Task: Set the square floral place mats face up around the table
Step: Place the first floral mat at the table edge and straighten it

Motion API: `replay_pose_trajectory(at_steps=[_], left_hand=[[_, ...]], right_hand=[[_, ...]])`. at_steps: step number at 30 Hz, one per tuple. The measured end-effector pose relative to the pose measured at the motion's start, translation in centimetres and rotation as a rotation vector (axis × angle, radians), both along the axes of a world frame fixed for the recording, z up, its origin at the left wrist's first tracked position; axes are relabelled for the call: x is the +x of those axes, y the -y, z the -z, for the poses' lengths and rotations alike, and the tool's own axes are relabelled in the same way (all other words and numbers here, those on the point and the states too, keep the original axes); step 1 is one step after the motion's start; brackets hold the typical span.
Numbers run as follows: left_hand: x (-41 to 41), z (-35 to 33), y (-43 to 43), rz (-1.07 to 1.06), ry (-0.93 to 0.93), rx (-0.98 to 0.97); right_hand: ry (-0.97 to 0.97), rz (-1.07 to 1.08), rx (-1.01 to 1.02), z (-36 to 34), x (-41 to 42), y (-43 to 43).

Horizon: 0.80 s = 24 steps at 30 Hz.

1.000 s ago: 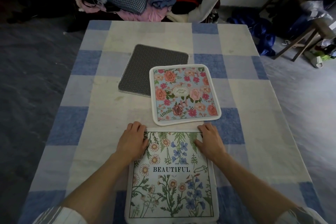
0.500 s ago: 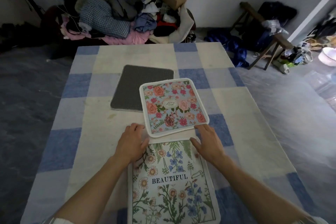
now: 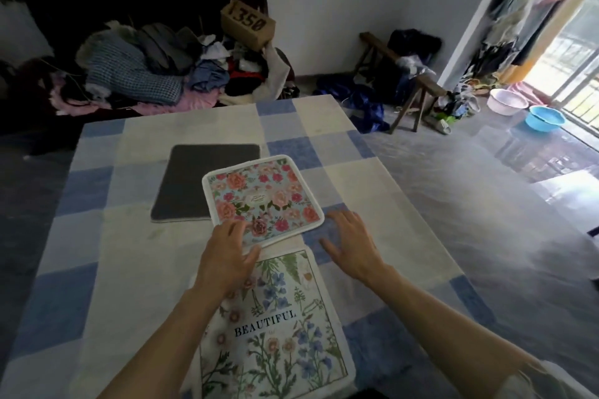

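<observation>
Three square mats lie on the table (image 3: 107, 236) with its blue-and-white check cloth. Nearest me is a white mat with wildflowers and the word BEAUTIFUL (image 3: 275, 327), face up. Beyond it lies a rose-patterned mat on light blue (image 3: 264, 201), face up, overlapping a dark grey mat (image 3: 194, 178) that shows its plain back. My left hand (image 3: 227, 256) rests on the near left corner of the rose mat, fingers over its edge and thumb beside it. My right hand (image 3: 351, 243) hovers open, fingers spread, just right of that mat over the cloth.
A heap of clothes (image 3: 155, 74) and a cardboard box marked 350 (image 3: 248, 24) sit behind the table's far edge. A wooden bench (image 3: 402, 74), a white basin (image 3: 509, 100) and a blue basin (image 3: 546, 118) stand on the floor at the right.
Both hands have left the top corners of the BEAUTIFUL mat. The left went forward onto the rose mat's corner, the right out beside it. My view has lifted and swung right.
</observation>
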State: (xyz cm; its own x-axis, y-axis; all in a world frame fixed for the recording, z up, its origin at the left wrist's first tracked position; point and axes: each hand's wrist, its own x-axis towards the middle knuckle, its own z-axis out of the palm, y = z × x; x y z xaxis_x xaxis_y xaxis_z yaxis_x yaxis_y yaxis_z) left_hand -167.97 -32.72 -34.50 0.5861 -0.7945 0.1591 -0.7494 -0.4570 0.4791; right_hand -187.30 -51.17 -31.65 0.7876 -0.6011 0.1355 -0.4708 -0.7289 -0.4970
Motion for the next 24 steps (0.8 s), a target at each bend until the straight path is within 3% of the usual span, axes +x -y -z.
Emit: replay_pose_trajectory(at_steps=[6, 13, 24], left_hand=[[-3.1, -1.4, 0.6, -0.145, 0.018, 0.001], [-12.6, -2.5, 3.0, -0.329, -0.004, 0.047], [-23.2, -6.4, 2.5, -0.450, 0.097, -0.057]], right_hand=[[0.078, -0.106, 0.039, 0.6, -2.2, 3.1], [0.127, -0.344, 0.048, 0.6, -7.3, 6.6], [0.176, -0.408, 0.001, -2.0, -14.2, 7.6]])
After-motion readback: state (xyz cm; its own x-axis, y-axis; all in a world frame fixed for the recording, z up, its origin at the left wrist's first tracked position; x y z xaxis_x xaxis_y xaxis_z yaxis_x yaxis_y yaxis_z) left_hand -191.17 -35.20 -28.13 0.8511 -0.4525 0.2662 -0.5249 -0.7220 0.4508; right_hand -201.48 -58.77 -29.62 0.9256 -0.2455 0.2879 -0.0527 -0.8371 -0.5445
